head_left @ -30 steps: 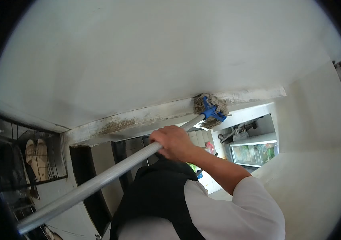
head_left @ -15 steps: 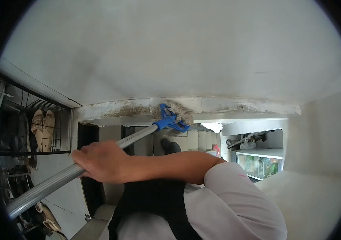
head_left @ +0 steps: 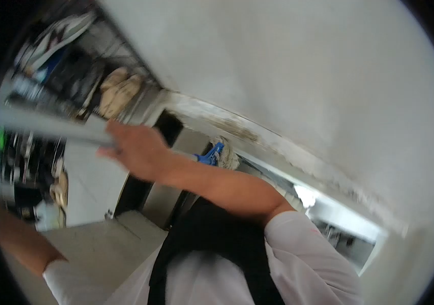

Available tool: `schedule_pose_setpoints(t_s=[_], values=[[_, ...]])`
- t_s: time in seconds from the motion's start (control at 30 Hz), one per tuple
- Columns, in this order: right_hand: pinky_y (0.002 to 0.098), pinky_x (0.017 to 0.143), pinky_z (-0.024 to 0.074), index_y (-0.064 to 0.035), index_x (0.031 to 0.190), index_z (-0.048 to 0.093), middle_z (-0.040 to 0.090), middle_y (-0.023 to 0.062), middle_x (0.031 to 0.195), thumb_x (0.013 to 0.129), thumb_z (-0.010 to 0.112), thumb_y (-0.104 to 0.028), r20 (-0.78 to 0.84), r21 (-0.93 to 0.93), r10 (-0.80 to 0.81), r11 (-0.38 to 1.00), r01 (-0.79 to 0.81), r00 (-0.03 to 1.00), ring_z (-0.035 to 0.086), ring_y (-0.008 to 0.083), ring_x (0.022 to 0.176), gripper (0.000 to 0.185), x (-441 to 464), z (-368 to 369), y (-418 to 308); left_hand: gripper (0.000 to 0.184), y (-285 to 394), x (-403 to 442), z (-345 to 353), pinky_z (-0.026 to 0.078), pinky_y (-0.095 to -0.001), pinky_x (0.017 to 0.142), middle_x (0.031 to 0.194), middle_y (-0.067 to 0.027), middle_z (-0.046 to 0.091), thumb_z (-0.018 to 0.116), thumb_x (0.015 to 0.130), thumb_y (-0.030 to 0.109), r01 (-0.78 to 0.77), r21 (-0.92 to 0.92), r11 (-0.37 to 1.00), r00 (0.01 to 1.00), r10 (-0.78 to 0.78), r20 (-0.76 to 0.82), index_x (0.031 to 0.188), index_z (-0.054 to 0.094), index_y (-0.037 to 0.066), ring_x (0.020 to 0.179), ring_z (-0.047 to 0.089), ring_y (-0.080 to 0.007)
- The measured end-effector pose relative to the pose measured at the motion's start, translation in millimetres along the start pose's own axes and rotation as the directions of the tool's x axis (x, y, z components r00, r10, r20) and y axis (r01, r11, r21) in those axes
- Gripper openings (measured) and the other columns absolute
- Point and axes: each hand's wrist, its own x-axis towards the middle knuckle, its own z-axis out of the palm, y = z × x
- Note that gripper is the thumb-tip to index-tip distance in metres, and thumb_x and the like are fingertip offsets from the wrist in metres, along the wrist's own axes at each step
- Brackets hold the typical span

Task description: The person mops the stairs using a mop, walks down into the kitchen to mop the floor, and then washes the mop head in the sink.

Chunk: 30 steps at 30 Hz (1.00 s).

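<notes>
Right hand: closed around the mop pole, fingers on one side and thumb on the other; blur hides how firm the hold is.
Left hand: out of view, so its hold cannot be told; only the left forearm shows, running into the dark edge.
Blue clamp: at the pole's far end.
Mop head: just beside the lower edge of the stained ledge; I cannot tell whether they touch.
Pale shoes: near the right hand.
Risk by the shoes: a wide swing of the pole could knock them.
Risk by the ledge: a slack grip could let the mop head drop; pressing hard might flake the worn surface.
</notes>
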Motion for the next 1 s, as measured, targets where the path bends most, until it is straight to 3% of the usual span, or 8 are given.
schedule_pose_setpoints(t_s=[0.03,0.1,0.17,0.23,0.3,0.37,0.7,1.0], values=[[0.0494,0.072,0.0495,-0.0014,0.107,0.055,0.064,0.0231,0.087,0.089,0.06,-0.046,-0.086,-0.056,-0.002,0.998,-0.002,0.996,0.063,0.0418,0.082,0.049,4,2,5,0.054,-5,-9,-10,0.049,-0.0388,0.102,0.146,-0.0099,0.043,0.057,0.091,0.01,0.027,0.287,0.958,0.982,-0.08,0.173,0.142,0.04,0.011,0.129,0.048,-0.0213],[0.0457,0.071,0.0501,-0.0015,0.104,0.059,0.066,0.0214,0.085,0.089,0.063,-0.043,-0.015,0.043,0.116,0.992,-0.115,0.993,0.066,0.0362,0.08,0.044,13,-1,24,0.057,25,-31,-3,0.035,-0.0523,0.112,0.145,-0.0273,0.035,0.049,0.092,0.006,0.613,-0.606,0.507,0.771,-0.551,0.319,0.146,0.03,0.004,0.137,0.036,-0.0336],[0.0405,0.067,0.0499,0.0011,0.104,0.059,0.065,0.0213,0.08,0.087,0.068,-0.039,0.037,0.16,0.272,0.948,-0.274,0.962,0.065,0.0331,0.073,0.045,19,-7,17,0.057,12,-79,19,0.02,-0.0537,0.116,0.148,-0.0299,0.027,0.05,0.097,0.014,0.394,-0.919,0.013,0.751,-0.582,0.313,0.145,0.027,-0.004,0.141,0.025,-0.0362],[0.0347,0.065,0.048,-0.0007,0.092,0.06,0.064,0.0118,0.075,0.087,0.071,-0.031,-0.041,0.251,0.199,0.951,-0.182,0.979,0.061,0.0215,0.068,0.032,27,0,23,0.086,60,-68,20,0.04,-0.0454,0.105,0.141,-0.0272,0.043,0.069,0.081,0.053,0.476,-0.879,0.022,0.632,-0.703,0.325,0.14,0.039,-0.001,0.121,0.054,-0.0353],[0.0305,0.06,0.0458,-0.0042,0.088,0.059,0.058,0.0024,0.069,0.087,0.073,-0.03,-0.071,0.336,0.259,0.916,-0.221,0.963,0.055,0.0147,0.063,0.029,39,9,27,0.077,95,-63,40,0.051,-0.0356,0.089,0.121,-0.0204,0.056,0.07,0.083,0.045,0.695,-0.715,-0.074,0.115,-0.971,0.212,0.136,0.042,-0.004,0.108,0.06,-0.0267],[0.0275,0.055,0.0428,-0.006,0.085,0.058,0.055,-0.0009,0.068,0.087,0.073,-0.027,-0.081,0.472,0.275,0.857,-0.206,0.958,0.051,0.0108,0.059,0.026,51,-4,10,0.048,89,-131,42,0.044,-0.0384,0.099,0.138,-0.0157,0.049,0.051,0.097,0.024,0.664,-0.748,0.025,0.391,-0.863,0.319,0.139,0.043,0.002,0.125,0.051,-0.0264],[0.0251,0.044,0.0362,-0.0082,0.096,0.05,0.036,-0.0023,0.059,0.094,0.058,-0.042,0.05,0.814,-0.018,0.58,-0.03,0.999,0.037,0.009,0.046,0.034,84,30,-29,0.04,206,-239,73,0.046,-0.0344,0.091,0.123,-0.0084,0.061,0.062,0.092,0.029,0.559,-0.615,-0.556,-0.283,-0.825,0.489,0.124,0.056,0.005,0.112,0.06,-0.0219],[0.0347,0.066,0.0506,-0.0014,0.096,0.05,0.049,0.0033,0.068,0.097,0.056,-0.015,0.218,0.748,0.107,0.62,-0.237,0.97,0.05,0.013,0.061,0.015,53,83,0,0.038,294,-263,133,0.046,-0.0348,0.094,0.116,-0.0116,0.061,0.064,0.089,0.019,0.722,-0.325,-0.611,-0.336,-0.721,0.606,0.123,0.055,0.003,0.107,0.058,-0.0226]])
